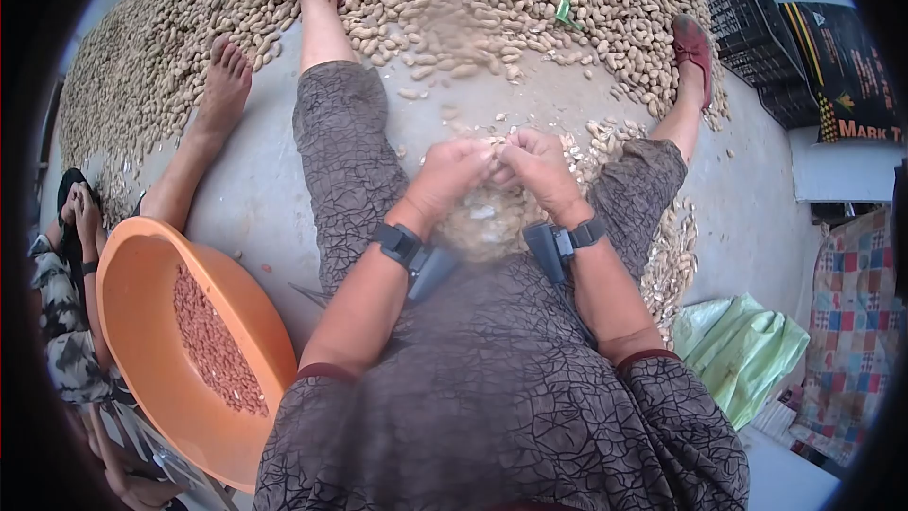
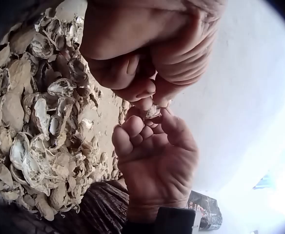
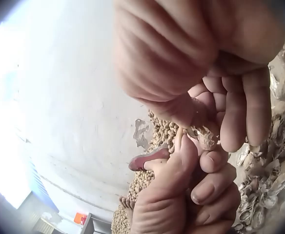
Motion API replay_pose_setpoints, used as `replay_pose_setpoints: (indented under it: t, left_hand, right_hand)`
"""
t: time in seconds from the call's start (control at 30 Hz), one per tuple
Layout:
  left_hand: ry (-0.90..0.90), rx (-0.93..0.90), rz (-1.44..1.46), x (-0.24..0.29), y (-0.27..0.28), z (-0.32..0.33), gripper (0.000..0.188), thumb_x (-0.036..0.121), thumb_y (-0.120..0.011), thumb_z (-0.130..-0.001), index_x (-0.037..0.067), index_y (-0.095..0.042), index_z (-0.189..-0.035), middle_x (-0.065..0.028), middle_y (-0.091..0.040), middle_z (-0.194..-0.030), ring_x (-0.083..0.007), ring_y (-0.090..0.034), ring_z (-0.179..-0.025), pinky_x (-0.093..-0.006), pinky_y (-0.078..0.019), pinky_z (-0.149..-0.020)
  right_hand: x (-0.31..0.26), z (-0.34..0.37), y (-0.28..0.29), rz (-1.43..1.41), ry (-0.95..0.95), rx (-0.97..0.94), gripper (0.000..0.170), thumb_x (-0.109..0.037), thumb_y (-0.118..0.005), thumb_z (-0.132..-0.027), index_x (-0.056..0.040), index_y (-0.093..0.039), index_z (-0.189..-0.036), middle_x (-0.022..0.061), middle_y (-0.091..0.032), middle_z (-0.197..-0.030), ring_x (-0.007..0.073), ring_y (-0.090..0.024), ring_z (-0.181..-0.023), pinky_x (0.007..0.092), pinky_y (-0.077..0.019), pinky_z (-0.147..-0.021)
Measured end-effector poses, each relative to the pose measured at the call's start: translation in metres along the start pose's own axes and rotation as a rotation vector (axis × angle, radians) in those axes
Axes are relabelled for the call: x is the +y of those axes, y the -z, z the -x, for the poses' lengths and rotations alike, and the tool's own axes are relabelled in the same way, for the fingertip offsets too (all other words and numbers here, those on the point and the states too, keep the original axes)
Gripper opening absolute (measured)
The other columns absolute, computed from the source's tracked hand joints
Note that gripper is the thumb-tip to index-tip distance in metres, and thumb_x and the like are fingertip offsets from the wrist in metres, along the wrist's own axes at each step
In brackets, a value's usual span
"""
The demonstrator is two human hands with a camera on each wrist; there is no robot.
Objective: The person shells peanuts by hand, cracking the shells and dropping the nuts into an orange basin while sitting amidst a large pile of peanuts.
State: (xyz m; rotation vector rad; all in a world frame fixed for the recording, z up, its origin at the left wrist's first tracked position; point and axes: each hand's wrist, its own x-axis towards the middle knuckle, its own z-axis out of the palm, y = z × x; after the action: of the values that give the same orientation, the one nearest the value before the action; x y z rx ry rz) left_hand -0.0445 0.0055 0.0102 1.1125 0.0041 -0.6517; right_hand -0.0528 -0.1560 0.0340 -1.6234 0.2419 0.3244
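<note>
Between the fingertips of both hands is a peanut in its shell (image 3: 207,138), broken open in part. My left hand (image 1: 452,176) pinches it from one side, thumb and fingers curled in. From the other side my right hand (image 1: 541,168) pinches it too, its thumb pressed near the shell. Seen from the left wrist, only a small piece of the peanut shell (image 2: 153,112) shows between the fingertips. Below the hands, between the spread legs, lies a heap of empty peanut shells (image 2: 40,161).
A large pile of unshelled peanuts (image 1: 454,0) spreads across the floor in front. To the left stands an orange basin (image 1: 137,322) holding reddish shelled peanuts (image 1: 213,341), near another person's bare foot (image 1: 225,85). On the right are a black crate (image 1: 747,28) and a green sack (image 1: 742,350).
</note>
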Motion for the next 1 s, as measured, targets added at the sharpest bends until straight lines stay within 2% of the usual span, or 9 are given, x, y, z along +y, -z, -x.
replay_pose_setpoints:
  t: [0.13,0.23,0.33,0.53,0.6,0.73,0.83,0.93,1.0]
  left_hand:
    - [-0.001,0.031,-0.094,-0.006,0.001,-0.001,0.019,0.015,-0.056,-0.091,0.000,-0.060,-0.101,0.0016,-0.058,-0.076,-0.0027,-0.043,-0.058,-0.0154,-0.0356,-0.053]
    - [-0.043,0.030,-0.132,-0.004,-0.001,-0.001,0.017,0.015,-0.058,-0.090,0.001,-0.060,-0.098,0.0016,-0.058,-0.076,-0.0026,-0.042,-0.058,-0.0154,-0.0352,-0.052]
    - [-0.043,0.019,-0.030,-0.001,-0.004,0.001,0.016,0.016,-0.061,-0.089,0.001,-0.060,-0.097,0.0022,-0.057,-0.074,-0.0023,-0.042,-0.057,-0.0154,-0.0347,-0.051]
    - [-0.055,-0.015,-0.123,0.008,-0.008,0.006,0.015,0.017,-0.064,-0.087,0.004,-0.058,-0.091,0.0025,-0.056,-0.071,-0.0018,-0.042,-0.055,-0.0149,-0.0327,-0.048]
    - [0.025,-0.041,-0.040,0.012,-0.007,0.008,0.013,0.016,-0.062,-0.088,0.004,-0.056,-0.091,0.0016,-0.055,-0.071,-0.0021,-0.042,-0.055,-0.0151,-0.0331,-0.049]
    - [0.023,-0.049,0.159,0.001,0.002,0.003,0.014,0.015,-0.060,-0.090,0.004,-0.055,-0.095,0.0002,-0.056,-0.073,-0.0026,-0.043,-0.055,-0.0147,-0.0335,-0.048]
    - [0.065,-0.029,0.236,-0.004,0.005,0.002,0.014,0.013,-0.057,-0.091,0.002,-0.053,-0.099,-0.0013,-0.056,-0.075,-0.0031,-0.044,-0.055,-0.0140,-0.0340,-0.047]
    - [0.034,-0.032,0.307,-0.005,0.004,0.000,0.014,0.011,-0.055,-0.091,0.002,-0.053,-0.100,-0.0024,-0.057,-0.075,-0.0035,-0.044,-0.054,-0.0129,-0.0338,-0.046]
    - [0.042,0.047,0.219,-0.003,0.002,0.000,0.013,0.010,-0.054,-0.091,0.002,-0.053,-0.101,-0.0026,-0.056,-0.075,-0.0035,-0.045,-0.054,-0.0141,-0.0348,-0.046]
  right_hand:
    - [-0.007,0.004,-0.001,0.050,-0.032,0.015,0.014,-0.010,-0.055,-0.081,0.0019,-0.062,-0.079,0.0066,-0.063,-0.065,0.0110,-0.061,-0.056,0.0226,-0.0477,-0.048]
    - [-0.010,0.003,0.003,0.057,-0.057,-0.042,0.012,-0.011,-0.059,-0.086,0.0009,-0.059,-0.084,0.0082,-0.065,-0.076,0.0134,-0.065,-0.062,0.0226,-0.0533,-0.053]
    - [-0.008,0.001,0.008,-0.098,-0.077,-0.081,0.012,-0.011,-0.058,-0.087,0.0015,-0.059,-0.085,0.0081,-0.065,-0.076,0.0146,-0.066,-0.063,0.0229,-0.0540,-0.054]
    - [-0.005,0.002,0.010,0.055,-0.056,-0.103,0.010,-0.008,-0.059,-0.086,0.0015,-0.060,-0.086,0.0084,-0.064,-0.077,0.0136,-0.065,-0.063,0.0227,-0.0546,-0.055]
    - [-0.005,0.002,0.010,-0.059,-0.066,-0.143,0.008,-0.007,-0.060,-0.085,0.0007,-0.060,-0.084,0.0071,-0.064,-0.077,0.0112,-0.063,-0.062,0.0223,-0.0541,-0.055]
    - [-0.010,0.007,0.008,-0.176,-0.040,-0.125,0.009,-0.009,-0.055,-0.080,-0.0019,-0.061,-0.080,0.0039,-0.061,-0.069,0.0094,-0.059,-0.059,0.0216,-0.0496,-0.051]
    - [-0.005,0.003,0.012,-0.147,-0.042,-0.164,0.004,-0.003,-0.058,-0.083,-0.0006,-0.060,-0.084,0.0038,-0.062,-0.073,0.0095,-0.060,-0.060,0.0242,-0.0549,-0.058]
    - [0.006,-0.001,0.014,-0.342,-0.080,-0.209,0.006,-0.003,-0.056,-0.083,-0.0015,-0.060,-0.086,0.0032,-0.060,-0.073,0.0096,-0.060,-0.062,0.0261,-0.0554,-0.058]
    - [0.013,0.000,0.011,-0.446,-0.074,-0.176,0.007,-0.008,-0.056,-0.086,-0.0024,-0.060,-0.087,0.0029,-0.060,-0.075,0.0098,-0.060,-0.064,0.0272,-0.0555,-0.058]
